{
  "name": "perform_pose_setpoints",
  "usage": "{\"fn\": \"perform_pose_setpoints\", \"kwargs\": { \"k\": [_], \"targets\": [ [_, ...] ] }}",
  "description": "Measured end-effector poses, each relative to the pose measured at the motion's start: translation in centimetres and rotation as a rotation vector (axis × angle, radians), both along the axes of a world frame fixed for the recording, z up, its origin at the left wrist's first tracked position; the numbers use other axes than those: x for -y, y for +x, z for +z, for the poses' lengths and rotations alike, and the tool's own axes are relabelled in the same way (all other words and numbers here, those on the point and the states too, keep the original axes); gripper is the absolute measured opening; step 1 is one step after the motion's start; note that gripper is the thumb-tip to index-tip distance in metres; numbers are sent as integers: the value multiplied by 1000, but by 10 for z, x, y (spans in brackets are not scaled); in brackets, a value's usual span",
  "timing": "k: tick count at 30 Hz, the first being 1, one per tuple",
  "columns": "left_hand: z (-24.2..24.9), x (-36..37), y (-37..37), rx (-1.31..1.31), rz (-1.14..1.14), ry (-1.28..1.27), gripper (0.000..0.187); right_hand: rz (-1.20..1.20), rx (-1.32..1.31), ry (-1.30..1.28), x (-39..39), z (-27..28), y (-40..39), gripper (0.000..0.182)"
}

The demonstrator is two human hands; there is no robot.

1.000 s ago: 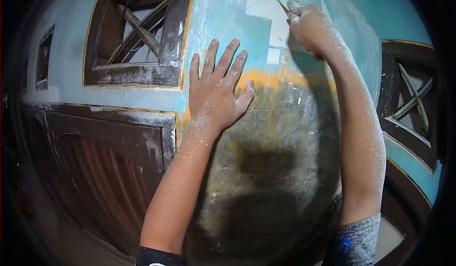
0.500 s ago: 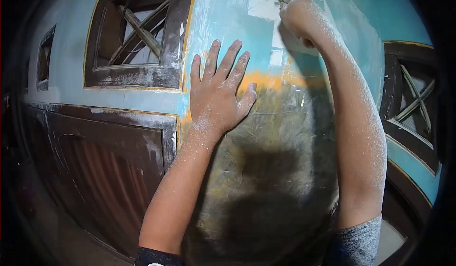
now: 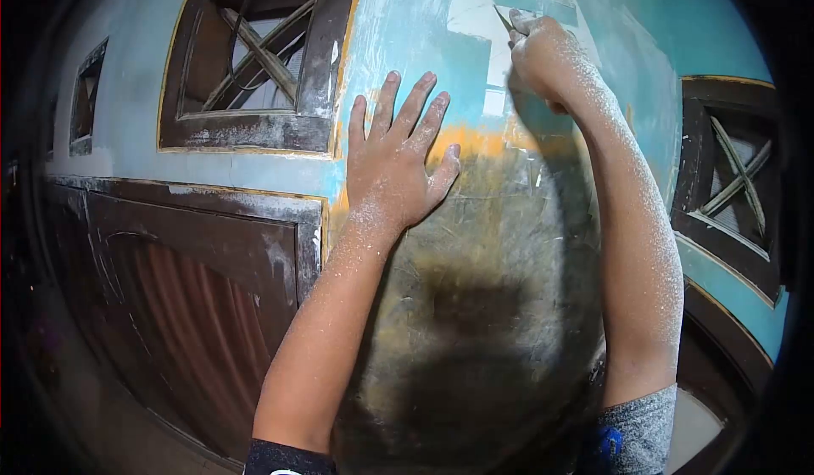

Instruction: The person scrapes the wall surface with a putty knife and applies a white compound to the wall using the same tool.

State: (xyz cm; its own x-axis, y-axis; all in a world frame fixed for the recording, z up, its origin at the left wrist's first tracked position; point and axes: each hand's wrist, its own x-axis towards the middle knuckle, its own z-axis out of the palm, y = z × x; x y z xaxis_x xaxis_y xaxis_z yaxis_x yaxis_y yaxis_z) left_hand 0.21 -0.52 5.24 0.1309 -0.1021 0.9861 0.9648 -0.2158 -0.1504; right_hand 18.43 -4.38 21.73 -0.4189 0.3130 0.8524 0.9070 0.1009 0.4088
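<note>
My left hand (image 3: pixel 392 165) lies flat on the wall, fingers spread, its fingertips on the light-blue paint beside the window frame. Higher up and to the right, my right hand (image 3: pixel 543 61) is closed around a scraper (image 3: pixel 503 19). Only a thin, dark blade edge shows past its fingers; the handle is hidden in the fist. The scraper is at a white patch (image 3: pixel 471 7) where the turquoise paint (image 3: pixel 462 64) has come off. Within the white, a strip of turquoise remains above the hand. White dust covers both forearms.
A dark wooden window frame (image 3: pixel 246 132) with crossed bars stands at left, above a dark wooden panel (image 3: pixel 195 216). Another barred window (image 3: pixel 738 170) is at right. Below an orange band (image 3: pixel 479 142), the wall (image 3: pixel 475 229) is worn and dark, with shadows across it.
My right hand and the scraper have moved slightly down and to the right, uncovering more of the white patch. My left hand stays flat on the wall; the view has shifted a little.
</note>
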Motion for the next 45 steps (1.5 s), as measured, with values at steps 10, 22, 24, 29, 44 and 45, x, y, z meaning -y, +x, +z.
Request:
{"fn": "perform_pose_setpoints", "kwargs": {
  "k": [10, 22, 24, 29, 44, 45],
  "targets": [
    [-2, 0, 1, 5, -1, 20, 60, -118, -6, -59, 0, 8, -11, 32],
    [-1, -2, -3, -12, -18, 20, 61, 209, -477, -175, 24, 18, -48, 35],
    [-1, -3, -3, -13, -21, 19, 62, 400, -462, -112, -8, 18, -17, 41],
    [-3, -2, -2, -14, 4, 26, 60, 199, -367, -168, 17, -7, -12, 32],
    [-4, -2, -4, -16, 10, 39, 61, 126, -317, -122, 1, 11, -39, 32],
    [-4, -2, -4, -19, 5, 39, 61, 181, -392, -123, 13, 10, -48, 28]
  ]
}}
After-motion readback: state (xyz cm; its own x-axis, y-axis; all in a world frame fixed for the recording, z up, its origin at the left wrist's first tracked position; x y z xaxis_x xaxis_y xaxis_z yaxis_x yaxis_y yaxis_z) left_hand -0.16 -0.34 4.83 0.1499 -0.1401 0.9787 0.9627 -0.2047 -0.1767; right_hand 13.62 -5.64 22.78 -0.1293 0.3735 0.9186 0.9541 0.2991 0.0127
